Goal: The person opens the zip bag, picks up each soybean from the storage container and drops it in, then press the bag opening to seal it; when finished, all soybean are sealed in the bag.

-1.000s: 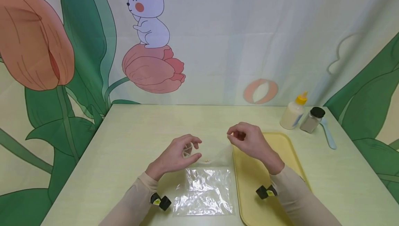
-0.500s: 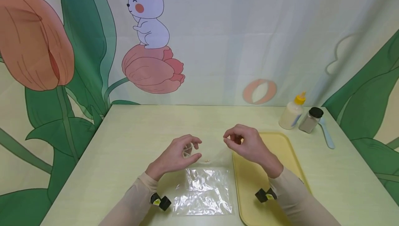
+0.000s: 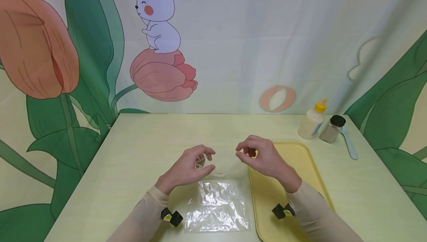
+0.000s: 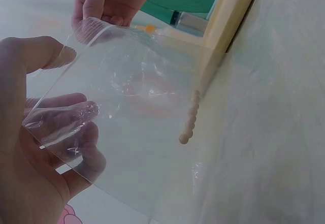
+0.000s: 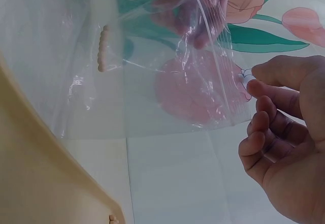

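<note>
With my left hand (image 3: 188, 164), thumb wide of the fingers, I hold the clear zip bag (image 4: 142, 168) by its mouth. It stands off the left edge of the yellow tray (image 3: 301, 156), a short row of beads (image 4: 191, 120) low inside. My right hand (image 3: 265, 158) is by the mouth, thumb and forefinger narrow; I cannot tell if they pinch anything. Near the far right corner of the table (image 3: 150, 134) stand a yellow-capped bottle (image 3: 311, 125) and a black-lidded jar (image 3: 331, 131).

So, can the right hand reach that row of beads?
Probably not straight away: the row of pale beads seems to lie inside the clear zip bag, far from its zip end, while the right hand is up by that end. I can't tell whether the bag is open.
</note>
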The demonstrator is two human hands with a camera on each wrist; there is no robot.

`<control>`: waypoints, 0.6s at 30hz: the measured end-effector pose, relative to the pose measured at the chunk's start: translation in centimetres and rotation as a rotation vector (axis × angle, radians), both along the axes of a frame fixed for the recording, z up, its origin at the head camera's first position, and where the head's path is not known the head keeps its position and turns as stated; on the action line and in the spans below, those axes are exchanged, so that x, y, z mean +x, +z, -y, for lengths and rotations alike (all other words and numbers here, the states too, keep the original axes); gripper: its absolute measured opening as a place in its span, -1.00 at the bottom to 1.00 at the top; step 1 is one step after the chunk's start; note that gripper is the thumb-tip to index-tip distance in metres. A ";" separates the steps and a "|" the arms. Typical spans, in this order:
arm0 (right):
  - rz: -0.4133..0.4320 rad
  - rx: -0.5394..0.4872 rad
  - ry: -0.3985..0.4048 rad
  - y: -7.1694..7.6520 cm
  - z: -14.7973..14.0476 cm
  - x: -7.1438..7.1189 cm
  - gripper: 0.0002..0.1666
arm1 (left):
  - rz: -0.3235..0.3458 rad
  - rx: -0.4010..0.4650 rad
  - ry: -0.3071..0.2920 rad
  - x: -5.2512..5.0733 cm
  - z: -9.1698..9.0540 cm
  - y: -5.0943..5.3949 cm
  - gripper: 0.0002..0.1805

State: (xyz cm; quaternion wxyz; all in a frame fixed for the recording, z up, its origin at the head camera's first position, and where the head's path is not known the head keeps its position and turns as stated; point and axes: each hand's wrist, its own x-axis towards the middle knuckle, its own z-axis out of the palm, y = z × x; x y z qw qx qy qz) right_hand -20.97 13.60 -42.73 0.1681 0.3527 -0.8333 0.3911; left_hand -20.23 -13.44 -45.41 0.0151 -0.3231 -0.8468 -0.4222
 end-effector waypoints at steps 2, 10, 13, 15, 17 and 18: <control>-0.004 0.002 0.000 0.0 0.0 -0.1 -0.93 | -0.002 0.000 -0.002 0.0 0.0 0.0 -0.65; -0.020 0.007 -0.011 -0.2 -0.1 -0.3 -0.91 | -0.007 0.002 -0.001 -0.1 -0.1 0.0 -0.65; -0.025 0.005 -0.011 -0.2 -0.2 -0.4 -0.90 | -0.007 0.001 0.000 -0.1 0.0 0.0 -0.65; -0.026 0.006 -0.015 -0.1 -0.3 -0.4 -0.90 | -0.007 0.001 -0.001 -0.1 0.0 0.0 -0.65; -0.032 0.010 -0.022 0.0 -0.4 -0.4 -0.91 | -0.006 0.003 -0.002 -0.1 0.0 0.0 -0.65; -0.035 0.011 -0.026 0.1 -0.5 -0.4 -0.91 | -0.006 0.003 -0.002 -0.1 0.0 -0.1 -0.65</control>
